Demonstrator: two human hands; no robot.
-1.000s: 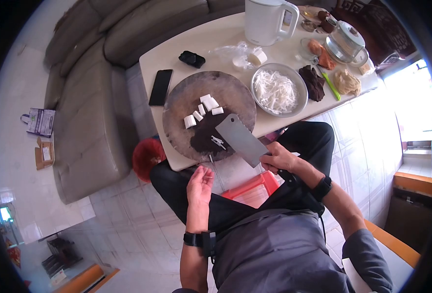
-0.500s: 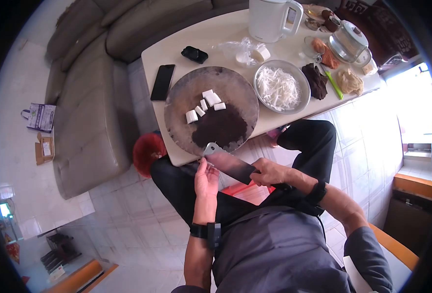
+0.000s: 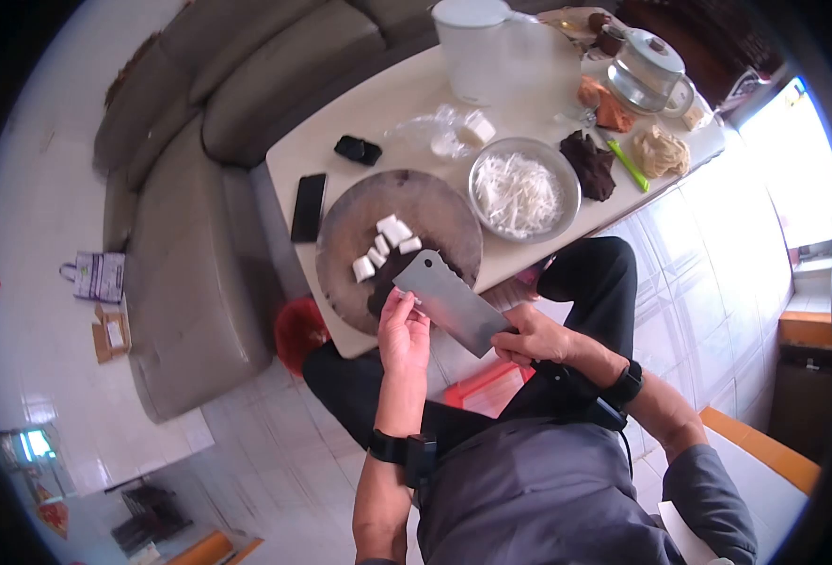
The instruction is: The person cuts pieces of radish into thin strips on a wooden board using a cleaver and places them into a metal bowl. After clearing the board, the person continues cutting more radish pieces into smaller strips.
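Grasping the cleaver (image 3: pixel 449 303), right end hidden in the right hand (image 3: pixel 534 336). Pinching a white bit (image 3: pixel 415 301), too small to identify, in the left hand (image 3: pixel 404 334) beside it. Partly covering the board (image 3: pixel 435 201) at its near edge, with bare room beyond the white chunks (image 3: pixel 394 230).

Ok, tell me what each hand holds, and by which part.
Right hand: the cleaver, at its handle end. Left hand: white bits at the fingertips; whether gripped, I can't tell.
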